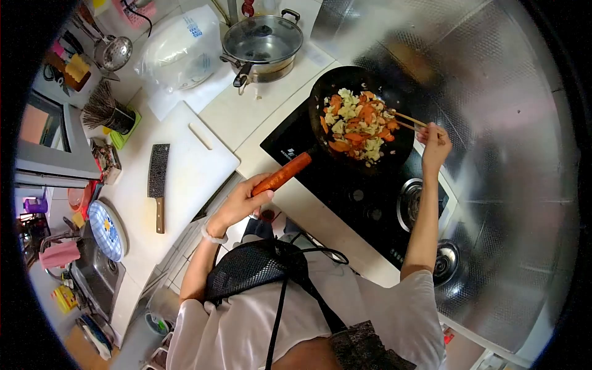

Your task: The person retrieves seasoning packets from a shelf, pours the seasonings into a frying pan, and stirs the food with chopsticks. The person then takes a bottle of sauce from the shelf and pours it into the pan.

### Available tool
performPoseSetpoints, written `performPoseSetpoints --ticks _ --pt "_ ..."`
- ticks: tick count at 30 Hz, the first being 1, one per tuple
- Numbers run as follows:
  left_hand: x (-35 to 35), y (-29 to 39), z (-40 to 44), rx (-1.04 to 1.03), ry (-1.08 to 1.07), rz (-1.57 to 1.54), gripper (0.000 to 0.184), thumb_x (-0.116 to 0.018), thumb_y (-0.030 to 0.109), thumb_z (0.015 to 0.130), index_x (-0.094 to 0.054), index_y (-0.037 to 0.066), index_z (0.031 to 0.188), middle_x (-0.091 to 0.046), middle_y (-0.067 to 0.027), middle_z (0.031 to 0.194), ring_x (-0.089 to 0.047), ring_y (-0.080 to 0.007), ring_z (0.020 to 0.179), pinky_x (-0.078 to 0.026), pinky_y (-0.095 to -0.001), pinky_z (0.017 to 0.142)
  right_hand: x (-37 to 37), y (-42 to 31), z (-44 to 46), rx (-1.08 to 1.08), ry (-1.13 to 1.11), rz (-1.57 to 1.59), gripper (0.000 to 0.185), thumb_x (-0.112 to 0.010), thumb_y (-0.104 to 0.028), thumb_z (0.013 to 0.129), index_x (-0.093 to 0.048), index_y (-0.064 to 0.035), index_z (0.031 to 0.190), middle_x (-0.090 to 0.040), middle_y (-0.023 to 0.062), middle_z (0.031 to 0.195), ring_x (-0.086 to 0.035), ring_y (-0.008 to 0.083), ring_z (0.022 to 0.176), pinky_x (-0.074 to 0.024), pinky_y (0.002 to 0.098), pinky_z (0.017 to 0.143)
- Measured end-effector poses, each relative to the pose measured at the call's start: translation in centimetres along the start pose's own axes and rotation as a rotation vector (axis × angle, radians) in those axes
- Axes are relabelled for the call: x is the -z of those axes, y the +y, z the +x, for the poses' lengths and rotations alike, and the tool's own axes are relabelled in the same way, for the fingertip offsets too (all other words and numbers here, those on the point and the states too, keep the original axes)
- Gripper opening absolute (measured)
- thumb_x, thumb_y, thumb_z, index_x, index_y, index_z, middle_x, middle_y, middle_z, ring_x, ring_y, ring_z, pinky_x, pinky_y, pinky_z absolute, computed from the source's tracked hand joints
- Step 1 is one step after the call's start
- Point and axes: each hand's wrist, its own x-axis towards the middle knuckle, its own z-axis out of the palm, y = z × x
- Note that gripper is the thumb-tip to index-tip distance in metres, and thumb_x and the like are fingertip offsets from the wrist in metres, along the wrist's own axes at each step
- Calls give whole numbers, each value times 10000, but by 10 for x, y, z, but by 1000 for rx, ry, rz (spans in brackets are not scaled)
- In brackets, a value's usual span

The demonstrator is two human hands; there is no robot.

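Observation:
My left hand is wrapped around the reddish wooden handle of a black wok, which stands on the black gas stove. In the wok lie orange carrot slices mixed with pale yellow pieces that look like egg or cauliflower. Pinched in the fingers of my right hand is a pair of chopsticks; their tips reach into the food at the wok's right side.
A cleaver lies on the white cutting board to the left. Behind it are a lidded pot and a plastic bag. A plate leans near the sink. A metal splash guard curves around the stove.

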Motion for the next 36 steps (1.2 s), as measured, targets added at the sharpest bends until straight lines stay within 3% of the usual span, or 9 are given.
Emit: performPoseSetpoints --ticks 3,7,13,18,22,27,31,32,36 --pt "0 1 1 3 -9 -22 567 -586 270 893 -386 -19 1337 -568 -14 793 -475 -51 541 -416 -199 480 -10 37 -2 58 -89 50 231 -549 -182 923 -599 31 848 -637 90 735 -583 114 590 -492 243 537" --pt "-1 2 1 27 9 -9 514 -578 249 898 -419 -17 1308 -548 -24 810 -473 -65 530 -428 -206 500 -38 17 -22 -156 -251 66 252 -549 -212 925 -589 10 814 -614 81 685 -589 133 570 -493 257 520" --pt "0 -5 3 19 11 19 502 -580 242 898 -428 -10 1304 -558 -25 804 -477 -68 534 -430 -206 503 -56 15 13 -77 -119 213 276 -541 -245 930 -580 5 821 -621 91 700 -592 141 566 -503 265 516" --pt "-1 0 1 29 14 8 495 -582 232 896 -432 -12 1300 -559 -25 795 -486 -66 540 -431 -209 507 -77 41 17 -132 -219 283 286 -545 -242 924 -598 28 847 -647 131 744 -625 165 580 -536 288 515" --pt "0 -1 2 12 1 -2 495 -582 225 895 -428 -14 1301 -548 -18 773 -493 -69 546 -434 -215 508 -56 7 16 -294 -388 40 290 -570 -259 905 -607 4 786 -652 124 712 -618 156 539 -518 258 478" --pt "1 2 3 8 -13 11 508 -581 225 894 -414 -13 1310 -547 -19 769 -492 -71 546 -432 -215 508 -62 -17 11 -68 -293 73 244 -552 -211 920 -600 -2 803 -628 74 671 -535 105 479 -448 238 451" --pt "2 2 3 -9 -26 2 561 -592 284 888 -404 -7 1330 -558 5 763 -479 -50 548 -401 -194 481 -85 18 -8 -48 -348 237 268 -559 -247 921 -614 13 884 -652 93 783 -609 128 589 -494 243 525" --pt "2 2 3 -10 -22 2 561 -592 284 888 -404 -7 1330 -558 5 763 -479 -50 548 -401 -194 481 -75 31 -5 -2 -356 5 259 -568 -246 914 -615 5 869 -657 94 772 -619 140 592 -529 275 560" --pt "2 -1 2 -9 -13 15 569 -595 289 886 -403 -11 1329 -557 5 766 -478 -51 546 -400 -193 482 -43 -6 -13 -226 -383 4 256 -566 -224 906 -594 12 808 -650 110 728 -592 124 516 -496 223 463"
